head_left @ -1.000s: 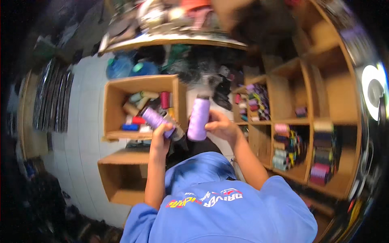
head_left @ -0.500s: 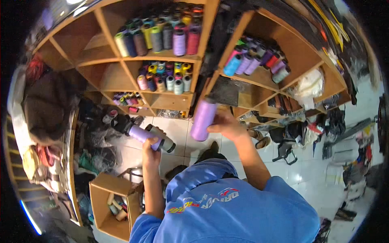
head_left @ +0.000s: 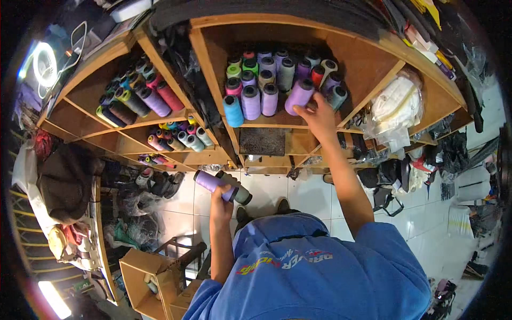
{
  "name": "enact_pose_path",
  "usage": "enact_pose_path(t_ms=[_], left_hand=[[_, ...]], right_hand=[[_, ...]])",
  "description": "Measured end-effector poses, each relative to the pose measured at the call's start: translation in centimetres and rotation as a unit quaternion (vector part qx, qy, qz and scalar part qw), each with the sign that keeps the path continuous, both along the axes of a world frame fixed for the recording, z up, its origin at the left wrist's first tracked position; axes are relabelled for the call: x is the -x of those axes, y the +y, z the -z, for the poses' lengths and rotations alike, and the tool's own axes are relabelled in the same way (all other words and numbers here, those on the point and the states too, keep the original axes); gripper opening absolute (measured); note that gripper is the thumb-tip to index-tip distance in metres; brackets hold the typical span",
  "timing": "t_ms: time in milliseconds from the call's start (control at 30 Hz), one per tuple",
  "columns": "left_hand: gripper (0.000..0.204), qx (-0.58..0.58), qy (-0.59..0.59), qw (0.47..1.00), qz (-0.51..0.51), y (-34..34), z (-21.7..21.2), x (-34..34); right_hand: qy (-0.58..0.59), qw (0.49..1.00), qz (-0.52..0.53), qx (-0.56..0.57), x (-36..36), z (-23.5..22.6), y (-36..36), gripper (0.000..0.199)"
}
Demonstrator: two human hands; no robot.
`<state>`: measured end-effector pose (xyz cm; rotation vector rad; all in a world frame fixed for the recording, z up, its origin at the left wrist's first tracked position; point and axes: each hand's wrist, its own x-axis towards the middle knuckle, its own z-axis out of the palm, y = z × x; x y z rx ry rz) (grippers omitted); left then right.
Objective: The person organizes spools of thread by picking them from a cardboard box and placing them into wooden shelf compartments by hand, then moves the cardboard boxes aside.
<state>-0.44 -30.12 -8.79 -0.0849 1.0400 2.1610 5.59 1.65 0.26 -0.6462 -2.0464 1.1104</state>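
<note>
My right hand (head_left: 322, 119) is closed on a purple thread spool (head_left: 300, 97), tilted at the front of the upper right shelf compartment (head_left: 368, 56). Rows of other spools surround it: a light purple spool (head_left: 270, 100) to its left, a blue spool (head_left: 232, 111) at the row's left end, and a grey-green spool (head_left: 336, 98) to its right. Lower down, over the floor, my left hand (head_left: 222, 202) grips a lilac spool (head_left: 209, 182) and a grey spool (head_left: 240, 192) together. Part of the grey spool is hidden behind the lilac one.
Another shelf compartment at left holds many-coloured spools (head_left: 133, 96). A plastic-wrapped white bundle (head_left: 397, 104) fills the compartment at right. By my left arm stands an open cardboard box (head_left: 140, 288) with spools inside. Clutter lines the tiled floor (head_left: 314, 194).
My right hand has carried the purple spool forward and up to the right shelf compartment. My left hand still holds its two spools. The view has turned toward the right shelf.
</note>
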Motion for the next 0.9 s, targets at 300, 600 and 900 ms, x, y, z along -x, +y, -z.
enact_pose_path(t_ms=[300,600,900], left_hand=[[0.046,0.039,0.031,0.998,-0.045,0.3,-0.8,1.3],[0.045,0.066,0.032,0.997,0.003,0.0,-0.7,1.7],[0.035,0.062,0.052,0.996,0.047,1.2,-0.8,1.6]], right_hand=[[-0.098,0.990,0.034,-0.099,4.4,1.1,1.9,0.052],[-0.056,0.990,0.040,-0.122,4.8,2.3,2.0,0.045],[-0.028,0.989,0.019,-0.142,4.7,1.4,0.9,0.044]])
